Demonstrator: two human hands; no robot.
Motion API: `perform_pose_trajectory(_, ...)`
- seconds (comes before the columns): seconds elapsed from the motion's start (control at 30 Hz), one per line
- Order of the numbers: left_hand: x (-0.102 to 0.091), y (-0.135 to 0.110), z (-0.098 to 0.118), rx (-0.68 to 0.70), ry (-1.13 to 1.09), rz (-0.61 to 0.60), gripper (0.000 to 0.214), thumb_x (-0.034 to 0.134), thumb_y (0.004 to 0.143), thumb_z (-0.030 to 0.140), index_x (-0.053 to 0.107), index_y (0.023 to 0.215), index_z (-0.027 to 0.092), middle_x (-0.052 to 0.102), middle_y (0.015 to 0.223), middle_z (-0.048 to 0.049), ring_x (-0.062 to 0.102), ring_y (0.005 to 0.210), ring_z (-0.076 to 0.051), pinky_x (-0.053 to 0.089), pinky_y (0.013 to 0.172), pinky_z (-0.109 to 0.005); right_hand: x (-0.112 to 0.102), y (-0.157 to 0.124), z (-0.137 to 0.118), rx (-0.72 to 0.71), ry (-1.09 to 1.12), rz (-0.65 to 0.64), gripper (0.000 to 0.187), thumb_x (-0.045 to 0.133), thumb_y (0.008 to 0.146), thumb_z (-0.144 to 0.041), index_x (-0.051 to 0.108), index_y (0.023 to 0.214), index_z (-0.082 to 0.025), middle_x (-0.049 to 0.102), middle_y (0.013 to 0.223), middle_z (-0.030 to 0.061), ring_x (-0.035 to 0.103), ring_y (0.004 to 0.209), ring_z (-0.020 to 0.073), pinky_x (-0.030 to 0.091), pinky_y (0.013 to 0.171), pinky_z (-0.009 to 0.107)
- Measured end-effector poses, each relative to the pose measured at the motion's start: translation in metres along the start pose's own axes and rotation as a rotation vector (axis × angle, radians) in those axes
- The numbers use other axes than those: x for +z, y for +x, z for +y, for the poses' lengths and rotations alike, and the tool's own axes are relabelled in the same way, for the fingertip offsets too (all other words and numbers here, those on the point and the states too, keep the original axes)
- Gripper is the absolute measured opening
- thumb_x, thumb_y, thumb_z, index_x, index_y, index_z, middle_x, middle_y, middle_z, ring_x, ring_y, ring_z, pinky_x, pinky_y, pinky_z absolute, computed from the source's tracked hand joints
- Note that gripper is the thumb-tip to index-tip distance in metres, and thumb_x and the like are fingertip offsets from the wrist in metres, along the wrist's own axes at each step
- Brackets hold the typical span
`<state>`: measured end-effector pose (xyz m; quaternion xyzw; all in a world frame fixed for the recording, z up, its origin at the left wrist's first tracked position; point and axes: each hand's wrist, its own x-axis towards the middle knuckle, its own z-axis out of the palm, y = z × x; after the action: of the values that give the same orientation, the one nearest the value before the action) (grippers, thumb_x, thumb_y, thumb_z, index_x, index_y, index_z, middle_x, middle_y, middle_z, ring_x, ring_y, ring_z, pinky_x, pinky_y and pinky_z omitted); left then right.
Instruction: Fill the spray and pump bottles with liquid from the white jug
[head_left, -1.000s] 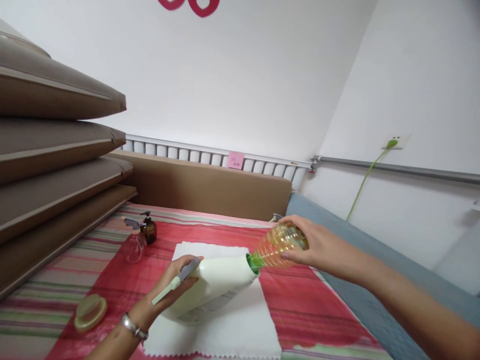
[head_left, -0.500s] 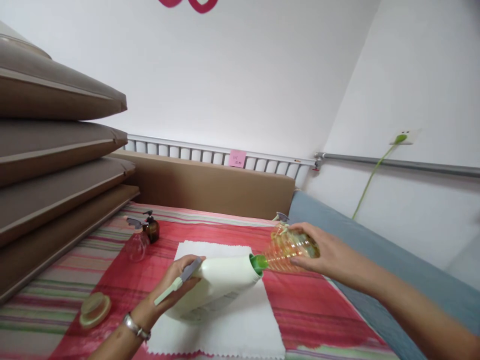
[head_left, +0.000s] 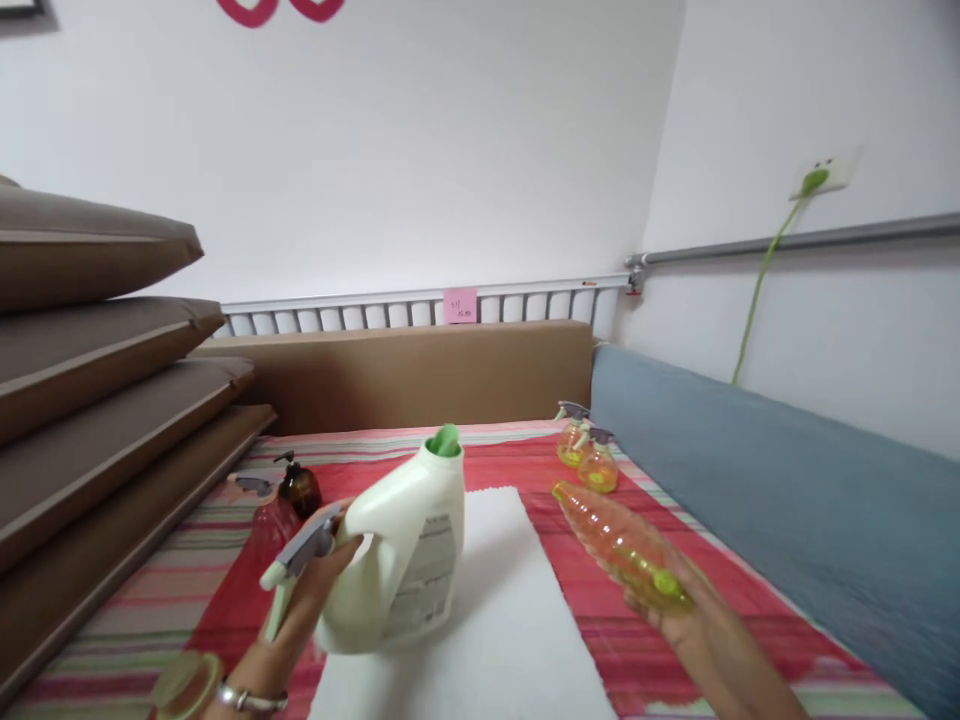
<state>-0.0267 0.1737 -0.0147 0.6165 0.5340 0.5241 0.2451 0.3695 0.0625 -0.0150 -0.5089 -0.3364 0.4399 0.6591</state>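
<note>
White jug: a milky-white plastic jug with a hollow handle and a printed grey label stands roughly upright, mouth up; whether its base bears fully on the sheet below I cannot tell.
Green neck: a bright green plastic spout sits in the jug's mouth.
Left hand: at the jug's left side, the left hand has its fingers curled round the jug's handle.
Spray head: a grey-and-white plastic trigger head lies across that same hand, left of the jug.
Right hand: well to the jug's right, the right hand, slightly blurred, has its fingers closed round the lower part of a bottle.
Held bottle: a clear, tapering plastic bottle, with yellow-green liquid near its base, tilts with its narrow neck towards the jug, apart from it.
White sheet: a white, zigzag-edged sheet spreads beneath the jug and to its right.
Spray bottles: two round clear bottles of yellow liquid, the far one and the near one, stand beyond the jug to its right.
Pump bottle: a dark brown glossy bottle stands left of the jug.
Pale lid: a round cream lid lies nearer the person, left of the jug.
</note>
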Motion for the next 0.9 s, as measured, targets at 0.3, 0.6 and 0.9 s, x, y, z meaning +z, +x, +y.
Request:
perform_pose_trajectory(0.3, 0.091, 0.046, -0.01, -0.011, -0.278, 0.083, 0.044, 0.06, 0.074, 0.039, 0.055, 0.113, 0.018, 0.066, 0.11, -0.0059, 0.061, 0.104, -0.023, 0.045, 0.094, -0.033, -0.008, 0.022, 0.025, 0.105, 0.309, 0.141, 0.039, 0.062, 0.071, -0.051, 0.059, 0.105, -0.034, 0.058, 0.128, 0.0011, 0.058, 0.107, 0.0298, 0.055, 0.07, 0.038)
perform_pose_trajectory(0.6, 0.117, 0.051, -0.038, -0.177, -0.308, 0.22, 0.037, 0.078, 0.053, 0.036, 0.066, 0.083, 0.018, 0.072, 0.082, -0.0042, 0.065, 0.088, -0.03, 0.047, 0.089, -0.045, 0.038, 0.057, 0.055, 0.284, 0.671, -0.136, 0.044, 0.058, 0.078, -0.049, 0.057, 0.116, -0.025, 0.066, 0.114, 0.0096, 0.064, 0.093, 0.0236, 0.051, 0.069, 0.033)
perform_pose_trajectory(0.9, 0.109, 0.035, -0.028, -0.185, -0.475, 0.206, 0.038, 0.079, 0.057, 0.034, 0.068, 0.09, 0.017, 0.072, 0.093, -0.0067, 0.063, 0.097, -0.028, 0.046, 0.09, -0.039, 0.059, 0.043, 0.127, 0.566, 0.789, -0.361, 0.045, 0.077, 0.058, -0.048, 0.064, 0.098, -0.035, 0.068, 0.102, 0.0057, 0.066, 0.088, 0.0289, 0.05, 0.066, 0.04)
